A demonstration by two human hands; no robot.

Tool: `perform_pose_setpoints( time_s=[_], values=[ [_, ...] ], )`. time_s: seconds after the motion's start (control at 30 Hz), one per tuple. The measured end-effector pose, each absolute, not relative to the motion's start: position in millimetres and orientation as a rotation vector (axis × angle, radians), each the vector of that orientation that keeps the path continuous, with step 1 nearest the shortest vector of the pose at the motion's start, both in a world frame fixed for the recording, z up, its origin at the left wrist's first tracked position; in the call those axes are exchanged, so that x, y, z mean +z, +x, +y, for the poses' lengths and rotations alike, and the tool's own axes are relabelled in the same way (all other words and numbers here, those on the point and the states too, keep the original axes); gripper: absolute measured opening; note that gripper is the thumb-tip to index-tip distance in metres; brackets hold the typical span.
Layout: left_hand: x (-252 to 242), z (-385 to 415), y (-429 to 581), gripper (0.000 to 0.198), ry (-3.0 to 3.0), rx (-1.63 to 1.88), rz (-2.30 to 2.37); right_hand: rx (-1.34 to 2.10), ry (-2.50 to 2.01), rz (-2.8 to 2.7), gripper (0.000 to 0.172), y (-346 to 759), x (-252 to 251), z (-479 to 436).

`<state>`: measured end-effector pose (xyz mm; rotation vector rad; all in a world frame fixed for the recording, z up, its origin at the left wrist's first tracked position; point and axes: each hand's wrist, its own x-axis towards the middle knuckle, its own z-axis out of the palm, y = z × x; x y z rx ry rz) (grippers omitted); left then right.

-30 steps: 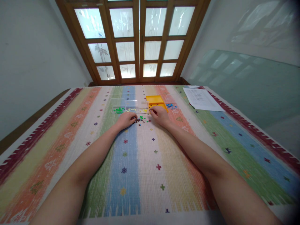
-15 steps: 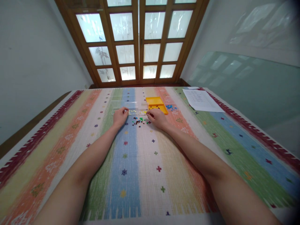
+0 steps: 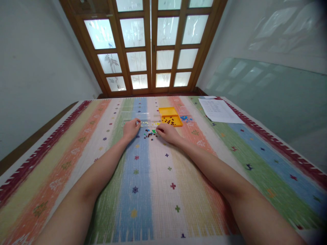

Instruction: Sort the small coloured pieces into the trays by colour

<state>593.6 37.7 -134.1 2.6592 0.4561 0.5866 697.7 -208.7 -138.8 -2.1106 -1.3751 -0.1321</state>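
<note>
A loose pile of tiny green, brown and blue pieces (image 3: 150, 134) lies on the striped cloth between my hands. My right hand (image 3: 167, 132) is at the pile's right side, its fingertips pinched low over the green pieces; what they hold, if anything, is too small to make out. On the left, my left hand (image 3: 131, 129) rests with thumb and fingers drawn together beside a clear box with pale pieces (image 3: 144, 123). Whatever is in that pinch is hidden. Behind my right hand stands an open yellow box (image 3: 168, 111) with small dark brown pieces (image 3: 171, 120) in its near half.
Blue pieces (image 3: 186, 118) sit in a clear box right of the yellow one. Yellow pieces (image 3: 155, 124) are in a clear box between my hands. Printed paper (image 3: 219, 110) lies at the back right of the striped tablecloth (image 3: 158, 190). Wooden glazed doors (image 3: 150, 51) stand beyond.
My right hand has moved left and slightly nearer, from in front of the yellow box to the pile, uncovering the brown pieces in the box. My left hand has hardly moved.
</note>
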Motion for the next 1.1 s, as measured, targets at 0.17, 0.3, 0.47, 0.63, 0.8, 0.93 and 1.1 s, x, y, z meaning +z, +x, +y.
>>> perform_pose_setpoints(
  time_s=[0.17,0.3,0.47,0.63,0.8,0.93,1.1],
  values=[
    [-127,29,579,0.025,2.732,0.278,-0.053,-0.110,-2.108,-1.373,0.017,699,-144,-208],
    [-128,32,575,0.024,2.712,0.159,-0.229,-0.127,-2.094,-1.366,0.018,699,-146,-209],
    [-128,37,574,0.022,2.710,0.218,-0.318,-0.120,-2.091,-1.368,0.019,702,-148,-210],
    [-126,35,574,0.020,2.708,0.183,-0.322,-0.111,-2.086,-1.375,0.019,703,-150,-210],
    [-130,32,577,0.019,2.688,0.275,-0.258,-0.110,-2.076,-1.370,0.019,704,-151,-209],
    [-134,42,582,0.021,2.681,0.515,0.006,-0.099,-2.080,-1.369,0.020,705,-151,-210],
    [-137,69,585,0.022,2.626,0.702,0.425,-0.084,-2.095,-1.373,0.021,705,-151,-210]
  ],
)
